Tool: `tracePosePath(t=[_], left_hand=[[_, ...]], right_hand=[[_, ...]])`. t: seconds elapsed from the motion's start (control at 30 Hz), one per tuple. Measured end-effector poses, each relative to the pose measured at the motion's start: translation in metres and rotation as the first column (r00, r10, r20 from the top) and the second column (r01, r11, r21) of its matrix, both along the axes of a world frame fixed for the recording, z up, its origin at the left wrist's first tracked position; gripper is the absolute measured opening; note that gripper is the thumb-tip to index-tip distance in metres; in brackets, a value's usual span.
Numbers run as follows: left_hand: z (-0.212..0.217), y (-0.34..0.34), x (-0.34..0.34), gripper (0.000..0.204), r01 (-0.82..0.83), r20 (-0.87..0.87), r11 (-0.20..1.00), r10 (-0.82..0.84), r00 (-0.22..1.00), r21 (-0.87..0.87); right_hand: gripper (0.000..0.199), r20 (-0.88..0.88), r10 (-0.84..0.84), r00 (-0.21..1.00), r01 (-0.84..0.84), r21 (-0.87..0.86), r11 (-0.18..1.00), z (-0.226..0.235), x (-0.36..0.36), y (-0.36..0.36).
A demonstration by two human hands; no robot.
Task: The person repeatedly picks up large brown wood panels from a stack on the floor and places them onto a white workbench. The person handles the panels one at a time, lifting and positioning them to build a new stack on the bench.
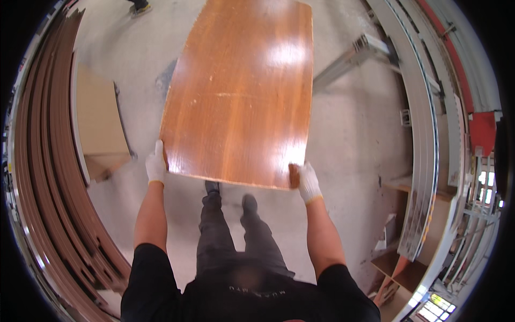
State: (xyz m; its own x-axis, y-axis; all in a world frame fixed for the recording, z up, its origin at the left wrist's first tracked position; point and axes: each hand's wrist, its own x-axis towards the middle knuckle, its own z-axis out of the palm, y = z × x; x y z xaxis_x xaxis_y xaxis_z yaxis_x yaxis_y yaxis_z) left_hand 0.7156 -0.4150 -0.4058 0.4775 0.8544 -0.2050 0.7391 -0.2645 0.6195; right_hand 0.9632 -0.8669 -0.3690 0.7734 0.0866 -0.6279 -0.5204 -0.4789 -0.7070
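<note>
Both the left hand (156, 165) and the right hand (308, 182), white-gloved, are clamped on a glossy brown wooden board (238, 102), one at each near corner. The board is in front of the person, above the pale floor (348, 214), and extends away from the body. Pale scratches mark its middle; a dark patch shows beside the right hand. To the left, a beige panel (99, 110) sits just beside long brown strips (45, 161). To the right are long metal profiles (413, 107). Another person's shoe (142, 9) shows at top left.
</note>
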Motion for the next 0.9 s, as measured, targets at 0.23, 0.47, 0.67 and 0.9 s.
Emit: tracePosePath(t=[0.23,0.47,0.67,0.9], left_hand=[[-0.003,-0.135,-0.128,0.032,0.372,-0.441,0.891,-0.232,0.867,0.262],[0.029,-0.327,-0.244,0.084,-0.101,-0.021,0.995,0.101,0.995,-0.003],[0.013,-0.477,-0.359,0.053,-0.134,-0.245,0.991,0.124,0.962,-0.023],[-0.005,-0.624,-0.460,0.065,-0.075,0.507,0.712,0.566,0.650,-0.698]], right_hand=[[0.053,0.225,0.115,0.968,0.022,-0.528,0.849,0.038,-0.103,-0.072],[0.060,0.277,0.257,0.926,-0.049,-0.587,0.808,0.047,-0.186,-0.210],[0.051,0.133,0.113,0.985,-0.063,-0.331,0.942,0.052,-0.266,-0.341],[0.060,0.040,0.329,0.944,-0.253,-0.552,0.795,0.061,-0.357,-0.474]])
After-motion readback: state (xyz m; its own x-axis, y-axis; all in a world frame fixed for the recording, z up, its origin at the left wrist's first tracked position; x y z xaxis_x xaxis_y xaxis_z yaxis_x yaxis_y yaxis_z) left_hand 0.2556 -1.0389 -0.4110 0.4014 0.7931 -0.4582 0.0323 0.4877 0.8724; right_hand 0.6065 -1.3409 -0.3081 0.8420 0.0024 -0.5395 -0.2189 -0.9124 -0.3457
